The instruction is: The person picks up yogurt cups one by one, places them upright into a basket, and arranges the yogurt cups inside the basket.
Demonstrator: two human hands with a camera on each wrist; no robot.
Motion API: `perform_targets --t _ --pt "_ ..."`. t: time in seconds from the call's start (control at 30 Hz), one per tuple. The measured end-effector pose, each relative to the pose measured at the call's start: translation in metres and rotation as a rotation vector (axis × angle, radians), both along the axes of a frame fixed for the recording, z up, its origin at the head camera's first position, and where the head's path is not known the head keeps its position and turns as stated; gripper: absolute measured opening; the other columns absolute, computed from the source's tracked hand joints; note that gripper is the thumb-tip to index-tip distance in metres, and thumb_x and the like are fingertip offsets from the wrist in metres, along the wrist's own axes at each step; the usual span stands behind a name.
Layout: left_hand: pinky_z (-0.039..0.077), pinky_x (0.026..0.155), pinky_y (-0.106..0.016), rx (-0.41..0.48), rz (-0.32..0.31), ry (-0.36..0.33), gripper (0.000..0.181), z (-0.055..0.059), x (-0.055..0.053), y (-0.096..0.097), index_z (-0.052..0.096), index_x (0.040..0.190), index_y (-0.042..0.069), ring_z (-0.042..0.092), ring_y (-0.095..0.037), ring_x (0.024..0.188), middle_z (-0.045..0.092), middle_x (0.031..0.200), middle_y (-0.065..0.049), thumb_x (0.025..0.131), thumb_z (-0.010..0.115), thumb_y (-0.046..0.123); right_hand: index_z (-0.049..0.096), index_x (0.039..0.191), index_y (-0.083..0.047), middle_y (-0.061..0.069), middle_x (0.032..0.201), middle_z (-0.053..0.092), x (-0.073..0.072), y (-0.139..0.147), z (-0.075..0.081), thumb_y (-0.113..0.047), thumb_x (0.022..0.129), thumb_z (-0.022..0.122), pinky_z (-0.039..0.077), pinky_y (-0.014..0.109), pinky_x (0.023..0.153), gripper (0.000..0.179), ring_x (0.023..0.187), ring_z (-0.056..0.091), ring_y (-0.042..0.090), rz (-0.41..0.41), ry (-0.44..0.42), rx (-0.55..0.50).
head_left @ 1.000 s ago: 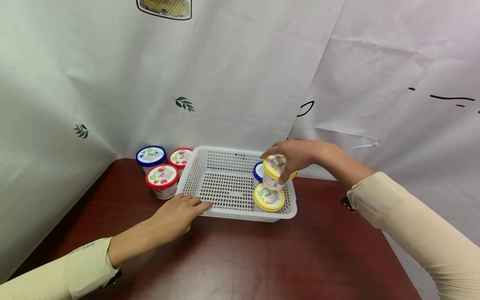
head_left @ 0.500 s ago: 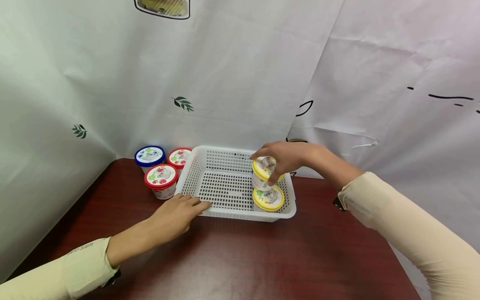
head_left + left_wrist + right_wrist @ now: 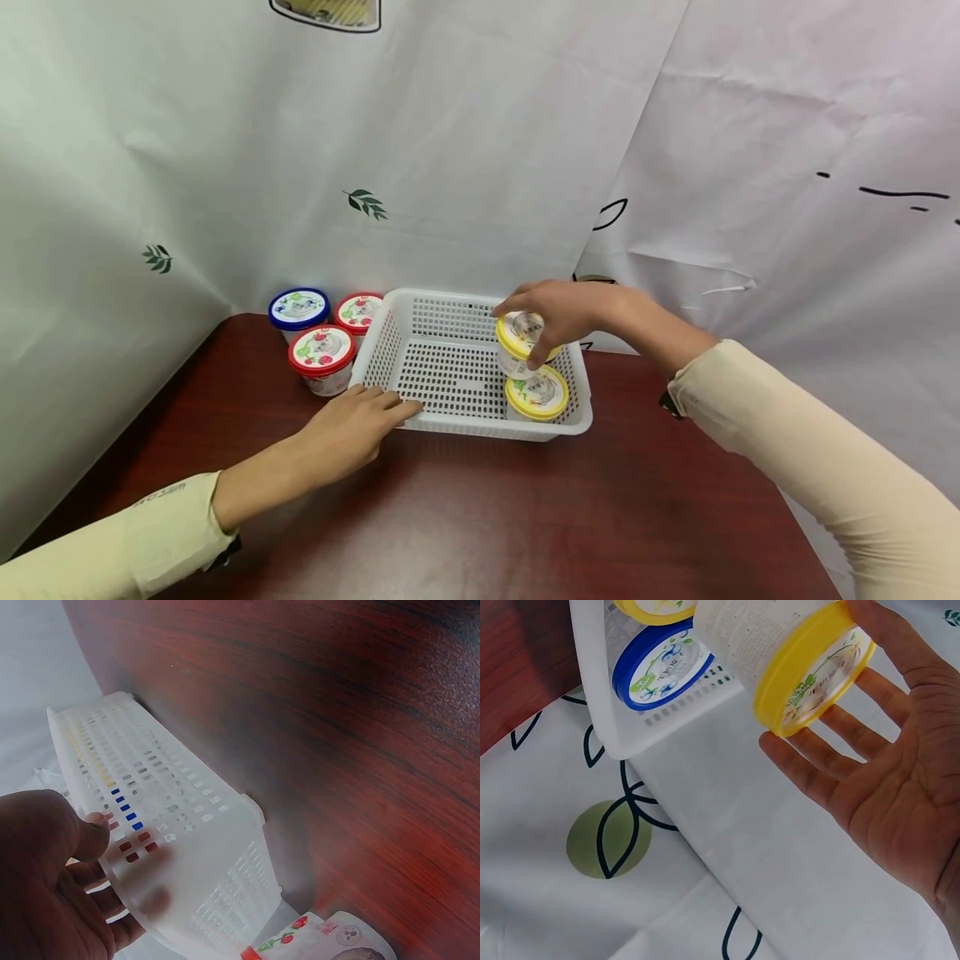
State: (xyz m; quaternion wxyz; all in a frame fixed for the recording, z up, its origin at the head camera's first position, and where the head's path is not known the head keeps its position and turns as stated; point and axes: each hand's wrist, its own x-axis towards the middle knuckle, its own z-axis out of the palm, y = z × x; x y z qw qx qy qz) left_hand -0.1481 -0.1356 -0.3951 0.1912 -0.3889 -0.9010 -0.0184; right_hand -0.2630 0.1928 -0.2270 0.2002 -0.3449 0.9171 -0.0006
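Yellow-lidded tub (image 3: 517, 340), nearly upright under the right hand (image 3: 564, 310), pinched between thumb and fingers at the right end of the white basket (image 3: 468, 425), well apart from the left hand (image 3: 358, 423) gripping the near-left rim.

A screened-off corner here, looking more like a makeshift booth than a furnished room! Pale sheeting (image 3: 480, 150) hangs right behind the dark red, wood-grained worktop (image 3: 480, 517) and wraps round to left and right, creases and all, a leafy sprig (image 3: 365, 204) printed on it, one long edge slanting down! Home, shop or office beyond it? These views can't say!
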Motion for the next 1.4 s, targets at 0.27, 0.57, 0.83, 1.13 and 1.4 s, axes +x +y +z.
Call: perform_targets --t 0.27,0.57,0.83,1.13,1.4 --pt "0.063 0.09 -0.046 0.003 -0.003 0.018 0.051 -0.001 0.0 0.0 0.076 0.133 0.014 0.078 -0.027 0.104 0.081 0.114 -0.006 0.085 0.083 -0.003 0.05 0.171 -0.03 0.01 0.179 0.045 0.001 -0.009 -0.002 -0.037 0.091 0.095 0.044 0.06 0.131 0.093 0.167 0.043 0.036 0.02 0.005 -0.001" --pt "0.064 0.091 -0.046 0.006 -0.006 0.015 0.052 -0.001 0.0 0.0 0.076 0.134 0.015 0.078 -0.027 0.104 0.08 0.114 -0.006 0.085 0.083 -0.003 0.048 0.172 -0.031 0.009 0.18 0.044 0.002 -0.019 -0.004 -0.037 0.092 0.094 0.044 0.06 0.131 0.093 0.167 0.042 0.036 0.027 0.002 -0.01" --pt "0.064 0.09 -0.046 0.007 -0.006 0.021 0.052 -0.002 -0.001 0.0 0.076 0.133 0.015 0.078 -0.027 0.104 0.08 0.113 -0.005 0.086 0.083 -0.002 0.047 0.173 -0.031 0.011 0.18 0.042 0.002 -0.026 -0.005 -0.038 0.092 0.095 0.043 0.06 0.132 0.094 0.167 0.042 0.036 0.038 0.005 -0.025" --pt "0.064 0.092 -0.047 0.005 -0.004 0.013 0.052 -0.002 -0.001 0.0 0.076 0.134 0.015 0.078 -0.028 0.105 0.08 0.114 -0.006 0.085 0.083 -0.002 0.049 0.172 -0.031 0.009 0.178 0.045 0.003 -0.039 -0.012 -0.039 0.091 0.095 0.044 0.056 0.131 0.093 0.167 0.043 0.033 0.069 0.011 -0.03" --pt "0.064 0.094 -0.048 0.007 -0.006 0.014 0.053 -0.002 -0.001 0.0 0.076 0.134 0.014 0.078 -0.028 0.105 0.08 0.114 -0.006 0.085 0.084 -0.003 0.047 0.173 -0.031 0.008 0.18 0.043 0.001 -0.051 -0.022 -0.039 0.092 0.095 0.042 0.056 0.133 0.094 0.169 0.039 0.032 0.081 -0.001 -0.005"
